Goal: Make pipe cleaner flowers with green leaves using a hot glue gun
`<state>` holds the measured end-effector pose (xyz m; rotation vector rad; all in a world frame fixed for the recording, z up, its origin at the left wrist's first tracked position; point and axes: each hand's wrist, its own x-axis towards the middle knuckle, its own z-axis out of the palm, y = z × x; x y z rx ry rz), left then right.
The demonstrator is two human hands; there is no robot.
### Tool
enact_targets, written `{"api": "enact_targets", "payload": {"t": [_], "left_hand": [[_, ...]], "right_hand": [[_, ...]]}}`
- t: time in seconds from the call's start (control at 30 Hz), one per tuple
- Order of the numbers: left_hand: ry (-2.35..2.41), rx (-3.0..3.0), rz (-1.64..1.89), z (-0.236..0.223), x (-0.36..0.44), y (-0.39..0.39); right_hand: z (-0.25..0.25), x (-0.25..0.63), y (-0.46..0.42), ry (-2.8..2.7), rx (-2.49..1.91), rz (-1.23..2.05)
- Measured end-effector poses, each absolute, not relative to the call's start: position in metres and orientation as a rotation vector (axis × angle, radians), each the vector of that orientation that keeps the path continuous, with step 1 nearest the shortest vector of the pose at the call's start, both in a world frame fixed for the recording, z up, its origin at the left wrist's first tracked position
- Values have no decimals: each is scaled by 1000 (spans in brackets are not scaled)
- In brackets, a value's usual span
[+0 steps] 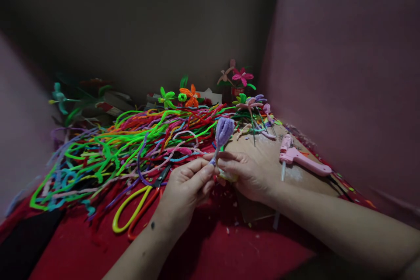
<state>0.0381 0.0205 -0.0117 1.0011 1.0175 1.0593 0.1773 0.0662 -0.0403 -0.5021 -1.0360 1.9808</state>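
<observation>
My left hand [187, 183] and my right hand [246, 173] meet over the red cloth, both pinching the thin stem of a lilac pipe-cleaner flower bud [224, 130] that stands upright just above the fingertips. The fingers of both hands are closed around the stem. Something pale yellow shows under my right palm; I cannot make out what it is. Scissors with yellow and orange handles [138, 209] lie just left of my left hand.
A big tangle of coloured pipe cleaners [124, 144] covers the left and middle. A pink glue gun [300, 157] lies on a cardboard sheet [262, 148] at right. Finished pipe-cleaner flowers [241, 78] stand at the back by the walls.
</observation>
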Motion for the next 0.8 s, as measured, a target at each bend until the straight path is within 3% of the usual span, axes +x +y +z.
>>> {"api": "enact_targets", "payload": {"t": [0.43, 0.67, 0.8], "left_hand": [[789, 874, 904, -18, 32, 25], [1452, 1852, 1170, -23, 40, 16], [1544, 2212, 1187, -32, 38, 15]], "right_hand": [[-38, 178, 67, -1093, -484, 1943], [-41, 176, 65, -1013, -522, 1908], [-42, 175, 64, -1011, -550, 1886]]}}
